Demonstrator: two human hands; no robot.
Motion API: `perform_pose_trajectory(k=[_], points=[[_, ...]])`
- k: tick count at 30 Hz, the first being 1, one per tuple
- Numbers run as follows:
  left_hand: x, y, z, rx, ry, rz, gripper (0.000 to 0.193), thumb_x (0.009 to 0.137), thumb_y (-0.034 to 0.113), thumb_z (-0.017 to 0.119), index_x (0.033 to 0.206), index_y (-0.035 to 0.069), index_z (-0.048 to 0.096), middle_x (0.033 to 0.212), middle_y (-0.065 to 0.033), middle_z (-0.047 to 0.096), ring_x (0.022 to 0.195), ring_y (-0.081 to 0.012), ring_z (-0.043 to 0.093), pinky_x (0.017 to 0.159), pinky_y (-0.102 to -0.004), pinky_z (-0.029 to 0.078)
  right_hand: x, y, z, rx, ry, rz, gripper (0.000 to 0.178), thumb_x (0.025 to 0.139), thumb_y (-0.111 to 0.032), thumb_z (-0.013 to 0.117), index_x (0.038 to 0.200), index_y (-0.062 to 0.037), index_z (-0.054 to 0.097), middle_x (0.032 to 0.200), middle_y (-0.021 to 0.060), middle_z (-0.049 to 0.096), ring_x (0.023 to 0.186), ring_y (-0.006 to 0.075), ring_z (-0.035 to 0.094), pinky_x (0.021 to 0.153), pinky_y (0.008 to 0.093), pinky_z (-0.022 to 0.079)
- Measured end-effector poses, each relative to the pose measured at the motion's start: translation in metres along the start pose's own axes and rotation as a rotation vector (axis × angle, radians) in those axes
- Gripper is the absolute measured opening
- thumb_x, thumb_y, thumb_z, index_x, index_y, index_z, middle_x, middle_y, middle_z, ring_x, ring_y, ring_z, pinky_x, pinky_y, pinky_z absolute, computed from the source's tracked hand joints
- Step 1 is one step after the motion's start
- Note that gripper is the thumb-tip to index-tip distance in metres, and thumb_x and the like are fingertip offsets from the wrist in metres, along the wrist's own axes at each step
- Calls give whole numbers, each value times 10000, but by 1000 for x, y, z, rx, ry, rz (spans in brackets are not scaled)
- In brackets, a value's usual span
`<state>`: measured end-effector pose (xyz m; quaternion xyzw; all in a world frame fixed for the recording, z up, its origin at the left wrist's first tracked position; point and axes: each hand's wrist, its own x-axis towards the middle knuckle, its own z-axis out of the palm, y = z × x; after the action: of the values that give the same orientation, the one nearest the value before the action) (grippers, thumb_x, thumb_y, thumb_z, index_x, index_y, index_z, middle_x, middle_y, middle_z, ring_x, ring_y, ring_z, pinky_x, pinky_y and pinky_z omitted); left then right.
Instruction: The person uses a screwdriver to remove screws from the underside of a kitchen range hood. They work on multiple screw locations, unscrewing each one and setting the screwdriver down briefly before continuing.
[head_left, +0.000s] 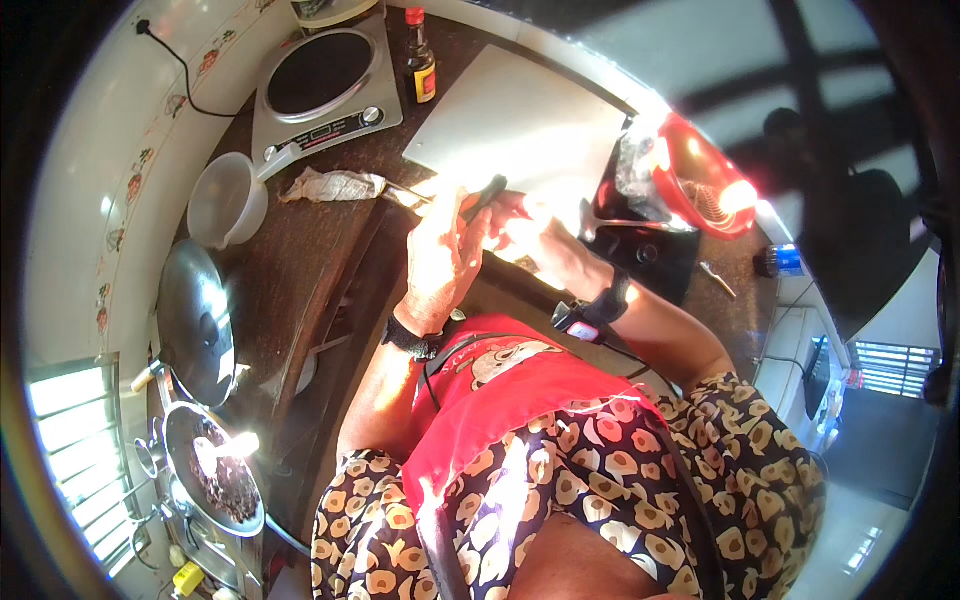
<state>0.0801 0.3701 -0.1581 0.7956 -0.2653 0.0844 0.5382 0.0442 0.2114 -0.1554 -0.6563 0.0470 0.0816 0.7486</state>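
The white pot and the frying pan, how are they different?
The frying pan holds dark bits; the white pot shows no food inside. The pot stands beside the cooktop; the pan is nearer the window. Both are round and open on top.

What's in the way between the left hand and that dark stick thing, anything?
Nothing I can see: the left hand has the dark stick thing right at its fingers. Bright glare washes out the right hand beside it, so I can't tell if that one touches it too.
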Motion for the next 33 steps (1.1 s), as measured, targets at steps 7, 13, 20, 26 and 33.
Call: perform_pose_trajectory(k=[7, 13, 20, 26, 33], points=[[32, -18, 27, -61, 5, 164, 321, 825, -23, 678, 1120, 3, 555, 940, -95, 602, 682, -130, 536, 654, -261, 492, 22, -39, -28, -435, -37, -116, 176, 919, -162, 513, 1006, -27, 584, 945, 25, 634, 801, 106, 616, 647, 231, 481], [75, -33, 47, -84, -221, 117, 297, 852, 95, 677, 1105, 14, 544, 907, -160, 609, 723, -268, 653, 614, -349, 516, 45, -42, -57, -744, 52, -422, 329, 795, -166, 682, 1038, 27, 572, 961, 103, 634, 813, 171, 621, 711, 288, 512], [158, -84, 74, -268, -382, 13, 206, 809, 122, 715, 950, 1, 627, 858, -146, 638, 642, -254, 608, 595, -367, 492, 93, 14, -135, -149, 304, 18, 306, 973, -116, 503, 1238, 35, 533, 1086, 86, 613, 1005, 215, 598, 892, 324, 508], [215, -149, 95, -1750, -572, -370, 460, 843, 161, 724, 1247, 40, 540, 1147, -73, 596, 988, -171, 585, 844, -319, 506, 102, 60, -203, 366, 643, 56, 320, 992, -180, 470, 1229, 23, 544, 1085, 90, 611, 972, 190, 589, 883, 324, 480], [270, -153, 117, -603, -470, 116, 249, 846, 151, 631, 1028, -20, 623, 835, -160, 673, 768, -307, 657, 691, -357, 508, 96, 64, -208, 355, 754, 187, 323, 995, -202, 461, 1217, 14, 552, 1033, 75, 601, 915, 167, 574, 814, 302, 469]])
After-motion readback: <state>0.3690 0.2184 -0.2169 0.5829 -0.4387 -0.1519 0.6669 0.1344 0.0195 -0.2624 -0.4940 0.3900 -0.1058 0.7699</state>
